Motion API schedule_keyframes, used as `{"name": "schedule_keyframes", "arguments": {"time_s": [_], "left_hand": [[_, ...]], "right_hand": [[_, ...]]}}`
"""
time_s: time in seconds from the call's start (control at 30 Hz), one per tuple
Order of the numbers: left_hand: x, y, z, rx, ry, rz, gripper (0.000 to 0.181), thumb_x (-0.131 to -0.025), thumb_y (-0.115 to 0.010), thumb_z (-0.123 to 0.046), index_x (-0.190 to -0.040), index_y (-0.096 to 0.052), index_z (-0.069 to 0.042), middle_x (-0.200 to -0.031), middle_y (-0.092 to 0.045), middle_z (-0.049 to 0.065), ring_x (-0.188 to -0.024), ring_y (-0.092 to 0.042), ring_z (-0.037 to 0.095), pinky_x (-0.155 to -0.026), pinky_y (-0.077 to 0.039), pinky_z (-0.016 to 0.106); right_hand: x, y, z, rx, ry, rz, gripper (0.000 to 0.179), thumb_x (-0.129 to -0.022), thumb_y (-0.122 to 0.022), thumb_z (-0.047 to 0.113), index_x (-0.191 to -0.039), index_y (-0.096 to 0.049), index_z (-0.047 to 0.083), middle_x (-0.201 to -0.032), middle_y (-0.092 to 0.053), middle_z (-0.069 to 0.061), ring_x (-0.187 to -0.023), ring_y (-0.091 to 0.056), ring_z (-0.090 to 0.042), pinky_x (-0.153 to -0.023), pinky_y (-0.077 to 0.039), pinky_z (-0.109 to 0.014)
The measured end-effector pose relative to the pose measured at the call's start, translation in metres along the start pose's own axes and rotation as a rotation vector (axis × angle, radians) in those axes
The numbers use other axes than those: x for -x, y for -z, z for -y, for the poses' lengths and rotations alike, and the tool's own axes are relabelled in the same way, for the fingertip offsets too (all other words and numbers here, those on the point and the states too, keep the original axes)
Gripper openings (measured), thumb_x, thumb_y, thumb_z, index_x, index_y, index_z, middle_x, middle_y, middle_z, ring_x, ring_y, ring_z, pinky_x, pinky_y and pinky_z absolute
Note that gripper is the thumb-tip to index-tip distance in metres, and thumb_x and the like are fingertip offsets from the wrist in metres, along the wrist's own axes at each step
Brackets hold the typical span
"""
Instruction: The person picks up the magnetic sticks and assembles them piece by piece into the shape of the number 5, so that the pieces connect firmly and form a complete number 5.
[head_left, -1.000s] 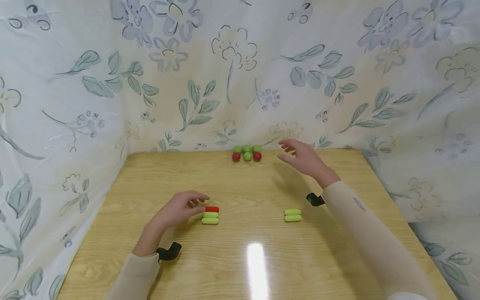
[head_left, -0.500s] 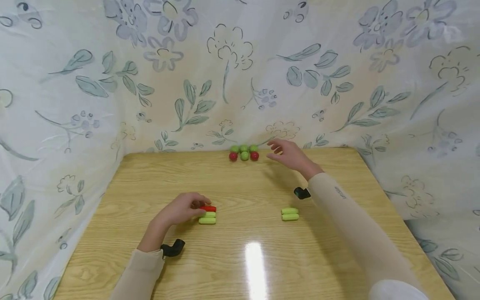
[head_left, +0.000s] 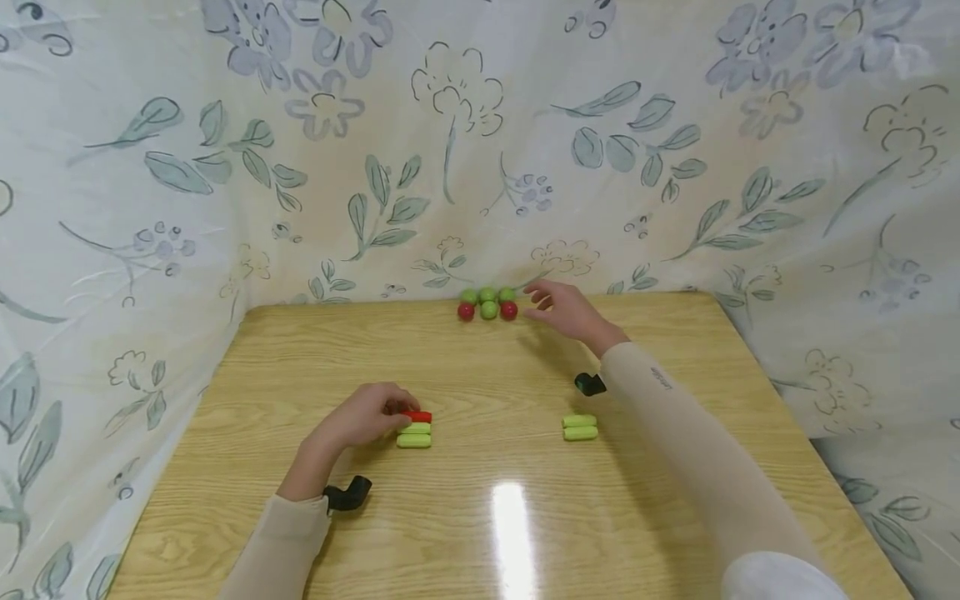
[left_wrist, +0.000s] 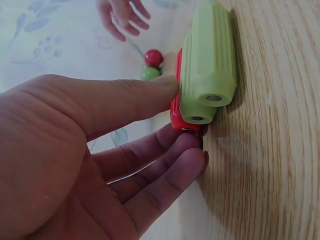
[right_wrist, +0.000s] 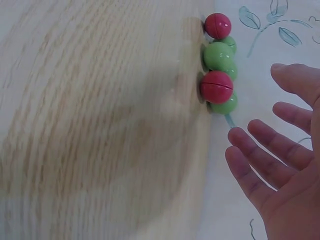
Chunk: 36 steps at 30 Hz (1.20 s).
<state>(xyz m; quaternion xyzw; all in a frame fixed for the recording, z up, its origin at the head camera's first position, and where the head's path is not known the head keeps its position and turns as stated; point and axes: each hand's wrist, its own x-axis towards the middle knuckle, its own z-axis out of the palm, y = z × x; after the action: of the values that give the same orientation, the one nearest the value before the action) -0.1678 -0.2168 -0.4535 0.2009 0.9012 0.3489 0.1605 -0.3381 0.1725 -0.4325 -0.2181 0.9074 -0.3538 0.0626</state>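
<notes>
My left hand [head_left: 367, 414] is at a row of three short ribbed rods on the table. Its thumb and fingers pinch the red rod [left_wrist: 176, 111], the farthest of the row. Beside that lie two light green rods [head_left: 414, 435], with grey discs in their ends in the left wrist view. My right hand [head_left: 566, 310] is above the back of the table, fingers loosely spread, nothing in it. Just left of its fingertips sits a red ball [head_left: 509, 310], apart from the hand. That ball belongs to a cluster with several green balls [right_wrist: 218, 56] and another red ball [head_left: 466, 311].
Two more light green rods [head_left: 580, 427] lie side by side on the right of the wooden table [head_left: 480, 375]. Floral cloth [head_left: 480, 167] hangs behind the table's back edge. Each wrist carries a black camera mount [head_left: 348, 493].
The right hand has moved left toward the ball cluster. The left hand's fingers have closed on the red rod. The head view has shifted slightly.
</notes>
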Motion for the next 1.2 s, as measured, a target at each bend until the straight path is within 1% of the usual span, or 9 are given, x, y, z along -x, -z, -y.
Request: {"name": "schedule_keyframes", "arguments": {"time_s": [0.2, 0.33, 0.47, 0.6, 0.7, 0.9, 1.03, 1.2], "left_hand": [[-0.005, 0.0, 0.0, -0.038, 0.012, -0.015, 0.015, -0.101, -0.076, -0.004, -0.115, -0.08, -0.006, -0.103, -0.073, 0.0, -0.091, -0.064, 0.016, -0.086, -0.056, 0.042], [-0.008, 0.001, -0.001, -0.06, 0.014, -0.015, 0.013, -0.101, -0.076, -0.004, -0.113, -0.08, -0.007, -0.101, -0.073, 0.0, -0.091, -0.064, 0.016, -0.086, -0.057, 0.042], [-0.009, 0.0, 0.0, -0.055, 0.021, -0.013, 0.012, -0.101, -0.076, -0.004, -0.111, -0.081, -0.008, -0.099, -0.072, -0.001, -0.089, -0.063, 0.015, -0.084, -0.057, 0.041], [-0.011, -0.001, 0.002, -0.046, 0.016, 0.0, 0.01, -0.102, -0.075, -0.005, -0.111, -0.08, -0.008, -0.099, -0.072, -0.002, -0.087, -0.062, 0.014, -0.082, -0.056, 0.039], [-0.011, -0.002, 0.002, -0.054, 0.007, 0.005, 0.01, -0.103, -0.075, -0.007, -0.11, -0.08, -0.008, -0.099, -0.072, -0.003, -0.085, -0.062, 0.013, -0.081, -0.056, 0.038], [-0.012, -0.002, 0.0, -0.084, -0.009, -0.005, 0.009, -0.104, -0.074, -0.006, -0.109, -0.08, -0.009, -0.101, -0.073, -0.003, -0.087, -0.063, 0.013, -0.083, -0.057, 0.04], [-0.013, -0.002, -0.001, -0.092, -0.008, -0.03, 0.009, -0.104, -0.073, -0.007, -0.109, -0.08, -0.009, -0.101, -0.073, -0.003, -0.088, -0.063, 0.014, -0.085, -0.057, 0.042], [-0.017, 0.001, -0.004, -0.109, -0.007, -0.094, 0.008, -0.104, -0.073, -0.008, -0.109, -0.08, -0.01, -0.096, -0.07, -0.002, -0.088, -0.063, 0.016, -0.083, -0.056, 0.043]], "right_hand": [[-0.007, -0.008, -0.005, -0.023, -0.016, 0.006, 0.047, -0.106, -0.075, 0.02, -0.147, -0.061, 0.001, -0.133, -0.067, -0.022, -0.119, -0.067, -0.038, -0.101, -0.056, -0.053], [-0.009, -0.012, -0.008, -0.032, -0.032, -0.007, 0.045, -0.105, -0.076, 0.02, -0.145, -0.063, 0.003, -0.129, -0.068, -0.019, -0.117, -0.068, -0.036, -0.1, -0.056, -0.051], [-0.011, -0.017, -0.009, -0.057, -0.035, -0.026, 0.043, -0.104, -0.077, 0.019, -0.142, -0.065, 0.003, -0.126, -0.07, -0.018, -0.114, -0.068, -0.036, -0.099, -0.057, -0.051], [-0.015, -0.024, -0.011, -0.074, -0.034, -0.049, 0.042, -0.102, -0.078, 0.018, -0.14, -0.066, 0.003, -0.124, -0.071, -0.018, -0.112, -0.069, -0.036, -0.097, -0.057, -0.05], [-0.02, -0.03, -0.013, -0.059, -0.032, -0.056, 0.043, -0.103, -0.078, 0.018, -0.141, -0.066, 0.005, -0.125, -0.071, -0.018, -0.112, -0.07, -0.036, -0.097, -0.057, -0.05], [-0.027, -0.036, -0.01, -0.017, -0.043, -0.057, 0.043, -0.103, -0.078, 0.019, -0.142, -0.065, 0.007, -0.128, -0.07, -0.019, -0.114, -0.07, -0.036, -0.098, -0.057, -0.049], [-0.029, -0.038, -0.008, 0.0, -0.048, -0.054, 0.042, -0.103, -0.078, 0.018, -0.142, -0.066, 0.008, -0.128, -0.07, -0.019, -0.114, -0.07, -0.036, -0.098, -0.057, -0.05], [-0.029, -0.039, -0.007, 0.019, -0.047, -0.056, 0.039, -0.103, -0.077, 0.017, -0.14, -0.068, 0.009, -0.128, -0.07, -0.019, -0.115, -0.069, -0.037, -0.098, -0.057, -0.05]]}}
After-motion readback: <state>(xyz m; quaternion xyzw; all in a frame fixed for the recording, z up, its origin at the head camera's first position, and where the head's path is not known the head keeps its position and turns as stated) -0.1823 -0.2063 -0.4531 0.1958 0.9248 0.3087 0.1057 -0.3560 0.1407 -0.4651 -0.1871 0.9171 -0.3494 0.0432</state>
